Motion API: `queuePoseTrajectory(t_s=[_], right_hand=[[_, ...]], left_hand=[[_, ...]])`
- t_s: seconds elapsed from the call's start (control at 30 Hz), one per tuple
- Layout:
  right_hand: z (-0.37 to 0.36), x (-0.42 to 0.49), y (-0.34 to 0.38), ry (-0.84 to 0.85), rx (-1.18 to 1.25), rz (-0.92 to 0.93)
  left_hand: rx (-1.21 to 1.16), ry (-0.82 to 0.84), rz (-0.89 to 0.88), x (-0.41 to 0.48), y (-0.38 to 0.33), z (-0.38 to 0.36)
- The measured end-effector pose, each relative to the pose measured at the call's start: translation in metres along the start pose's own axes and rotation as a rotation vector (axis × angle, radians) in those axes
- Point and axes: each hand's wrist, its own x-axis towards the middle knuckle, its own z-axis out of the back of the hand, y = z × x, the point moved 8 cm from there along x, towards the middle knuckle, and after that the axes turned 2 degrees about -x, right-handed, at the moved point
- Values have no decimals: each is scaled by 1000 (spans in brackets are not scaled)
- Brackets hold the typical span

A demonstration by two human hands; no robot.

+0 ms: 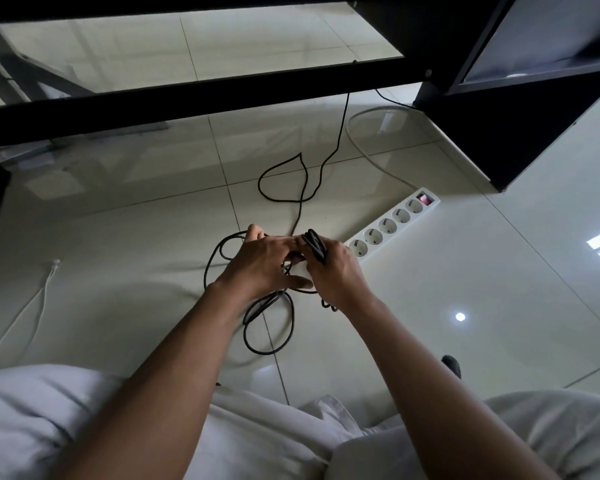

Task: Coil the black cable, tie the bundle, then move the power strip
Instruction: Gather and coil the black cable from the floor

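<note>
A long black cable [300, 188] runs down from the desk edge, loops on the tiled floor and comes to my hands. My right hand [333, 271] grips several folded turns of it, which stick up past my fingers. My left hand [264, 263] is closed on the cable just beside them, and loose loops hang below both hands. A white power strip [392, 221] with several sockets and a red switch lies diagonally on the floor just beyond my right hand. Whether a tie sits between my hands is hidden.
A glass desk top with a black frame [194, 98] spans the top of the view. A black cabinet [499, 133] stands at the right. A thin white cable [21, 320] lies at the left, and a pale cord [371, 157] curves toward the strip. My knees in light trousers [59, 420] fill the bottom.
</note>
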Motion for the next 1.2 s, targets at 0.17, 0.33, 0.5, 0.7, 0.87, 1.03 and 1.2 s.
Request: queuePoseTrajectory(t_s=[0.17,0.33,0.5,0.7,0.87,1.03,1.2], right_hand=[[23,3,-6,-102,-51,-64],[60,5,-27,-211,132,-264],[44,4,-33,-138,376,-272],[27,2,-12,-68,735,-219],[18,-2,-6,-63,861,-250],[18,0,-10,-44,912,-297],[16,-1,-20,-112,920,-370]], left_hand=[[2,-195,-7,-4,8,33],[-27,-370,133,-8,39,60],[-365,-371,177,-7,38,50],[-665,-249,183,1,20,32],[-634,-124,0,3,-21,23],[-550,-36,-28,2,-33,5],[-482,5,-61,2,-40,4]])
